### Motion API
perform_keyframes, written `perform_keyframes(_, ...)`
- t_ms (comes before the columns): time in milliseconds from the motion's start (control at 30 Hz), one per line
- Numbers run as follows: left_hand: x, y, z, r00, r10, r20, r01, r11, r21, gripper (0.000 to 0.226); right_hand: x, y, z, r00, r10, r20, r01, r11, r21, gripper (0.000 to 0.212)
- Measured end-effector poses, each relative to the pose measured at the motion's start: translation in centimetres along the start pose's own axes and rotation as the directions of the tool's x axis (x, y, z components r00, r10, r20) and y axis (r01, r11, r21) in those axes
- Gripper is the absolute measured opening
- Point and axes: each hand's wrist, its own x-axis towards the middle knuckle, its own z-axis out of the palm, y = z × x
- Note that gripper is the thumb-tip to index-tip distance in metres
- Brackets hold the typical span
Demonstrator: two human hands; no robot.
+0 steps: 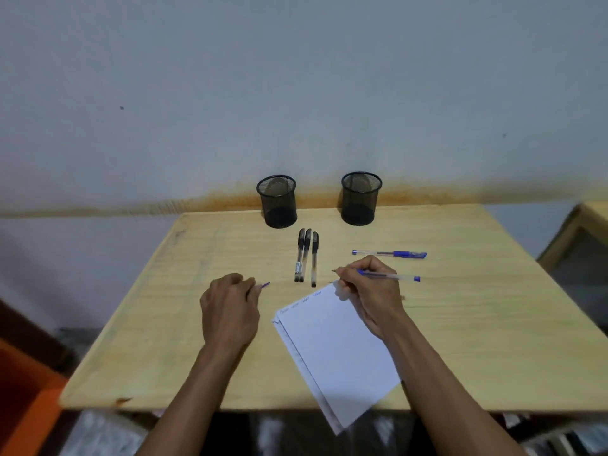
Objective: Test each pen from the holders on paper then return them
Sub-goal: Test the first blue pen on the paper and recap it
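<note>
With the right hand [368,291] pinching an uncapped blue pen [388,275] at the paper's [335,350] 12 o'clock corner and the left hand [228,311] gripping its cap [265,285] at 9 o'clock, the stroke probably needed light pressure beside the marks already there.

Table [460,324]: pale wood, matt, visible grain. Two holders [277,201] [360,199]: black wire mesh, see-through. Three black pens [306,256]: clear plastic barrels, glossy. Blue pens [390,254] [390,276]: clear plastic, blue caps. Paper [335,350]: white, matt, smooth. Wall [296,77]: matt painted, rust-coloured stain along base.
</note>
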Motion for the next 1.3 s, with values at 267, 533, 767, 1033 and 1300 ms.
perform_keyframes(267, -1.7, 3.0, -2.9, 0.995, 0.015, -0.097, -0.057, 0.893, -0.447, 0.015, -2.6, -3.6, 1.3, 0.993, -0.113, 0.044, 0.117, 0.986, -0.119, 0.015)
perform_keyframes(533, -4.3, 5.8, -6.1, 0.986, 0.083, -0.147, -0.161, 0.73, -0.665, 0.019, -8.0, -5.6, 2.2, 0.983, -0.148, 0.106, 0.163, 0.974, -0.157, 0.015)
perform_keyframes(767, -4.5, 5.6, -6.4, 0.966, 0.163, -0.199, -0.254, 0.729, -0.636, 0.013, -8.5, -6.1, 2.3, 0.95, -0.249, 0.188, 0.302, 0.885, -0.355, 0.007)
perform_keyframes(1033, -4.7, 6.1, -7.0, 0.946, 0.234, -0.225, -0.324, 0.708, -0.628, 0.016, -8.3, -5.7, 2.5, 0.925, -0.276, 0.259, 0.366, 0.827, -0.426, 0.011)
perform_keyframes(1300, -4.7, 7.1, -7.8, 0.924, 0.269, -0.27, -0.381, 0.689, -0.617, 0.021, -8.5, -5.0, 2.8, 0.917, -0.332, 0.222, 0.391, 0.86, -0.328, 0.01)
